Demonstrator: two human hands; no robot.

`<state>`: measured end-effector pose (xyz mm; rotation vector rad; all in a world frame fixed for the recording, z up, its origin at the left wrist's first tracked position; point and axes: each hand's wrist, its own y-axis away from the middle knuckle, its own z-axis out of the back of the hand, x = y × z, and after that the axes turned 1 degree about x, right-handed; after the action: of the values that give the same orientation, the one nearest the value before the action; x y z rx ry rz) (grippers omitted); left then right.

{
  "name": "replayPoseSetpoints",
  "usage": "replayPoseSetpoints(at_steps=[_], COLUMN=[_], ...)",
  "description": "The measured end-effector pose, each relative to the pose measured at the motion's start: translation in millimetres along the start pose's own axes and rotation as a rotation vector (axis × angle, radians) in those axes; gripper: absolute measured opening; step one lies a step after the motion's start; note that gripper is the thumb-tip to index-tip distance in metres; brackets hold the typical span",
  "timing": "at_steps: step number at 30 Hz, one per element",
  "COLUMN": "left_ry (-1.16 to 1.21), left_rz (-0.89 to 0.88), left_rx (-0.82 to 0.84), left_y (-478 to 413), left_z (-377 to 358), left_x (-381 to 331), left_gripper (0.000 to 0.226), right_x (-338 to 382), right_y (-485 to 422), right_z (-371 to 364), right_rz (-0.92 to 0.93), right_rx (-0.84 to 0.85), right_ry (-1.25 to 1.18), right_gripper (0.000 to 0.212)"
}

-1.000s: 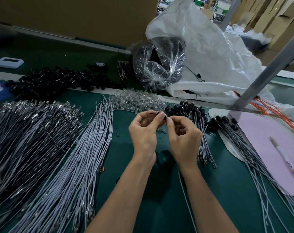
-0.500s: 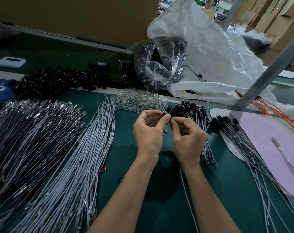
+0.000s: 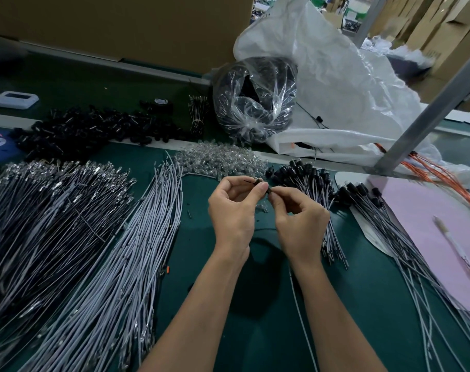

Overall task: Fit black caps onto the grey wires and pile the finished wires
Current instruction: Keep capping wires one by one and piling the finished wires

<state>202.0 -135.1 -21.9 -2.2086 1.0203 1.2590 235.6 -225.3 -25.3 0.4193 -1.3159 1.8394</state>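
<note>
Centrally, above a green matte surface (image 3: 255,331), two bare hands meet fingertip to fingertip. The left hand (image 3: 234,210) pinches a small black cap (image 3: 258,181) between thumb and forefinger, fingers curled. The right hand (image 3: 301,218) pinches the tip of a thin grey wire (image 3: 299,312) against that cap; the wire trails from under the wrist toward 6 o'clock. Whether the cap is fully seated cannot be told.

At 1 o'clock, just beyond the right hand, lies a bundle of capped wires (image 3: 309,183), black cylindrical heads bunched together. A second fan (image 3: 389,237) spreads toward 4 o'clock, partly over a smooth pink sheet (image 3: 430,210) bearing a white pen (image 3: 456,251).

At 8 o'clock a broad sheaf of bare wires (image 3: 126,264) curves up the surface, beside a mass of darker leads (image 3: 40,210) with glinting metal ends at 9 o'clock. Loose caps (image 3: 89,130) heap at 10 o'clock, and glassy clear parts (image 3: 217,159) at 12. Behind them sit a crinkled clear bag (image 3: 255,103) of dark coils and a rumpled white sack (image 3: 336,76).
</note>
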Motion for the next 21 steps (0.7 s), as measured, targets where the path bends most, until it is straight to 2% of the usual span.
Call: replayPoseSetpoints(at_steps=[4,7,9,11,21], left_ry=[-0.042,-0.058,-0.026,0.000,-0.027], left_rz=[-0.025,-0.021,0.006,0.031,0.055], left_rx=[-0.008,-0.015,-0.030,-0.032,0.021], left_y=[1.6,3.5,3.1,2.2,1.1], left_z=[-0.2,-0.7,0.3,1.7,2.8], left_x=[0.9,0.9,0.6,-0.5,-5.7], left_gripper=[0.020,0.019,0.017,0.017,0.016], right_x=[1.4,2.3,3.7,4.7,5.9], right_y=[0.9,0.6,-0.2,-0.4,1.9], right_z=[-0.9,-1.1,-0.6,-0.3,1.7], right_rz=[0.016,-0.040,-0.073,-0.059,0.040], right_rx=[-0.001,-0.009,-0.016,0.001,-0.010], right_ry=[0.018,-0.022,-0.036,-0.029,-0.020], right_gripper=[0.010,0.010,0.019,0.026,0.023])
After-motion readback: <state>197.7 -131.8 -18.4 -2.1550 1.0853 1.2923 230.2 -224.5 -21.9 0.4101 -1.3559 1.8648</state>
